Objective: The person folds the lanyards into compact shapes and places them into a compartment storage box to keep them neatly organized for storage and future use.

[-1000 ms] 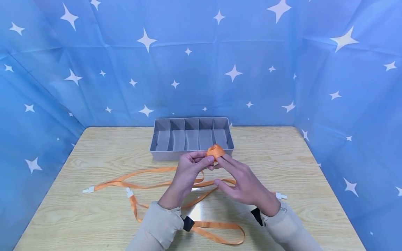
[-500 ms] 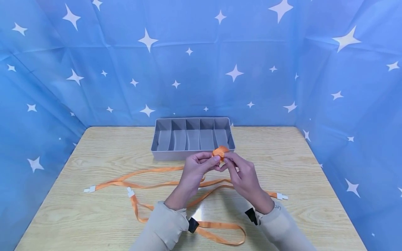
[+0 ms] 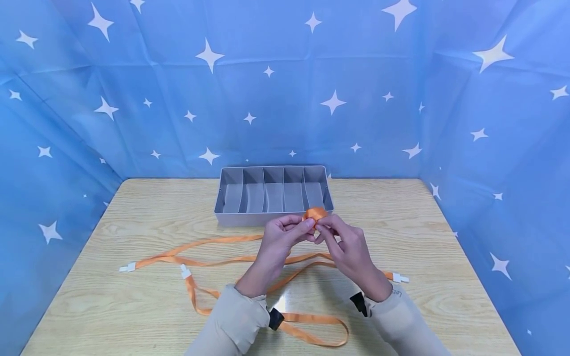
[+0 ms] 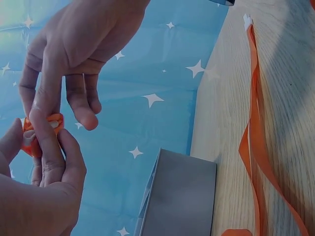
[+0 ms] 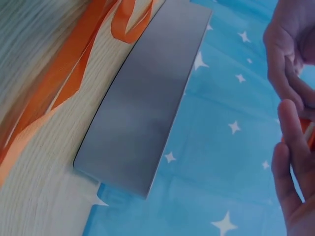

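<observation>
A small roll of orange lanyard strap (image 3: 316,213) is held up in front of the grey box. My left hand (image 3: 282,237) grips it between thumb and fingers. From the other side, my right hand (image 3: 352,249) pinches the roll with thumb and forefinger. In the left wrist view a white bit shows inside the orange roll (image 4: 55,118), and fingers cover much of it. At the edge of the right wrist view both hands meet around the roll, which is mostly hidden there.
A grey box (image 3: 262,219) with several compartments stands at the table's back. Orange lanyards (image 3: 209,242) lie across the wooden table (image 3: 445,277), with white clips (image 3: 127,267) on their ends. One strap loop (image 3: 316,320) lies near the front. A blue starry cloth (image 3: 285,89) hangs behind.
Both hands have shifted slightly right with the roll. My right hand's fingers, straighter a second ago, have bent into a pinch on it. The lanyards on the table have stayed put.
</observation>
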### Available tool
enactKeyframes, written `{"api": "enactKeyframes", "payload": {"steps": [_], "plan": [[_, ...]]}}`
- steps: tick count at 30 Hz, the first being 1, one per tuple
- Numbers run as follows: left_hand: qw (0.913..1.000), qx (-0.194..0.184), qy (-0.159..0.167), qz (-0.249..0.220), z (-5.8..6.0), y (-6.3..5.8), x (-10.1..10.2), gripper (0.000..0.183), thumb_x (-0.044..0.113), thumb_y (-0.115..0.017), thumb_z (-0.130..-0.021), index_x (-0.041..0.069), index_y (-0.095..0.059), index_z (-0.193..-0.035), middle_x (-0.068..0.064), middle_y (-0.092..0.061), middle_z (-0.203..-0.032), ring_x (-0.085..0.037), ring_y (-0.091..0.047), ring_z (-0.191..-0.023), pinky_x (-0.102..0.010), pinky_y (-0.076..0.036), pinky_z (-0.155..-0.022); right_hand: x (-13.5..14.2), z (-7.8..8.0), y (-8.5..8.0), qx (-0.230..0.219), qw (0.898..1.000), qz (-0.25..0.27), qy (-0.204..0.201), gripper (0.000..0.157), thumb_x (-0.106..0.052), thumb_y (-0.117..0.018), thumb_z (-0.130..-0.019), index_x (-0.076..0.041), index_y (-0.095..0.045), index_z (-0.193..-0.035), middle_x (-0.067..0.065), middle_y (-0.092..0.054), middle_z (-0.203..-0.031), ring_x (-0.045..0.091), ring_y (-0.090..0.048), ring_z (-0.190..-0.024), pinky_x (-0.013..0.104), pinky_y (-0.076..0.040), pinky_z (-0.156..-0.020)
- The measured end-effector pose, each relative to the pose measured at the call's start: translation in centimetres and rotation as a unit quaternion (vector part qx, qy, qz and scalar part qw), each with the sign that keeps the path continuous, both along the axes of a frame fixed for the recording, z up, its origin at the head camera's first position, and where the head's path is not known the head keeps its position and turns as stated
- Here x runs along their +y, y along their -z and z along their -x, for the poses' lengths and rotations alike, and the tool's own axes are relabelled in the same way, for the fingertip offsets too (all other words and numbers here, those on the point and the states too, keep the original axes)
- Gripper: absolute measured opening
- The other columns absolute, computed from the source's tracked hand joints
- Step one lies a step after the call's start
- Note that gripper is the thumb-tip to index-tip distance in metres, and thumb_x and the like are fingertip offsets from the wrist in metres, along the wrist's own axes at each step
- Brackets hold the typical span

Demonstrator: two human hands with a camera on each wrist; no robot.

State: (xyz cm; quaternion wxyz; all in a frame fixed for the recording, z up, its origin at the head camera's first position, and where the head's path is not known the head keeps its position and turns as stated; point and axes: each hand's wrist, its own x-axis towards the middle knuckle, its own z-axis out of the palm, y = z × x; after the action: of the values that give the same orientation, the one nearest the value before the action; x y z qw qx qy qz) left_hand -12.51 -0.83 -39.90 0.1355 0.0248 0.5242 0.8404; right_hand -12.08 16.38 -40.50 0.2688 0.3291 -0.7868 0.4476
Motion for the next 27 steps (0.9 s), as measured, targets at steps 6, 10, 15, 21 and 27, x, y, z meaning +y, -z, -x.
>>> {"api": "enactKeyframes", "payload": {"steps": [6, 10, 15, 21, 27], "plan": [[1.0000, -0.001, 0.007, -0.004, 0.01, 0.04, -0.02, 0.022, 0.016, -0.074, -0.091, -0.004, -0.068, -0.100, -0.007, -0.073, -0.085, -0.017, -0.070, -0.075, -0.040, -0.055, -0.090, 0.08, 0.00, -0.28, 0.019, 0.999, 0.000, -0.028, 0.025, 0.016, -0.066, -0.085, 0.000, -0.071, -0.103, 0.009, -0.072, -0.089, 0.017, -0.067, -0.067, 0.020, -0.054, -0.063], [1.0000, 0.006, 0.006, -0.004, 0.06, 0.15, -0.10, 0.021, 0.014, -0.073, -0.092, -0.004, -0.068, -0.101, -0.007, -0.073, -0.085, -0.015, -0.070, -0.073, -0.037, -0.056, -0.087, 0.06, 0.00, -0.42, 0.026, 0.998, 0.010, -0.049, 0.024, 0.015, -0.062, -0.089, 0.002, -0.071, -0.107, 0.013, -0.072, -0.094, 0.017, -0.067, -0.065, 0.020, -0.054, -0.063], [0.9999, 0.009, 0.009, 0.003, 0.10, 0.30, -0.30, 0.022, 0.014, -0.072, -0.092, -0.004, -0.068, -0.103, -0.007, -0.073, -0.088, -0.014, -0.069, -0.072, -0.037, -0.056, -0.087, 0.03, -0.01, -0.37, 0.027, 0.998, 0.016, -0.055, 0.021, 0.013, -0.060, -0.092, 0.003, -0.071, -0.106, 0.012, -0.073, -0.091, 0.016, -0.067, -0.063, 0.018, -0.052, -0.057], [0.9993, 0.031, 0.001, 0.020, 0.22, 0.75, -0.64, 0.022, 0.016, -0.072, -0.092, -0.004, -0.068, -0.102, -0.006, -0.072, -0.085, -0.015, -0.070, -0.072, -0.040, -0.054, -0.091, 0.06, -0.37, -0.55, -0.026, 0.998, -0.008, -0.049, 0.022, 0.009, -0.058, -0.094, 0.000, -0.068, -0.111, 0.009, -0.072, -0.093, 0.014, -0.069, -0.070, 0.016, -0.050, -0.057], [0.9974, 0.052, -0.007, 0.049, 0.30, 0.97, -0.80, 0.025, 0.016, -0.072, -0.092, -0.005, -0.069, -0.103, -0.007, -0.073, -0.088, -0.015, -0.070, -0.070, -0.041, -0.054, -0.091, -0.07, -0.54, -0.20, -0.056, 0.996, 0.025, -0.059, 0.020, 0.009, -0.054, -0.096, 0.006, -0.058, -0.116, 0.017, -0.069, -0.100, 0.019, -0.070, -0.071, 0.023, -0.055, -0.066]]}}
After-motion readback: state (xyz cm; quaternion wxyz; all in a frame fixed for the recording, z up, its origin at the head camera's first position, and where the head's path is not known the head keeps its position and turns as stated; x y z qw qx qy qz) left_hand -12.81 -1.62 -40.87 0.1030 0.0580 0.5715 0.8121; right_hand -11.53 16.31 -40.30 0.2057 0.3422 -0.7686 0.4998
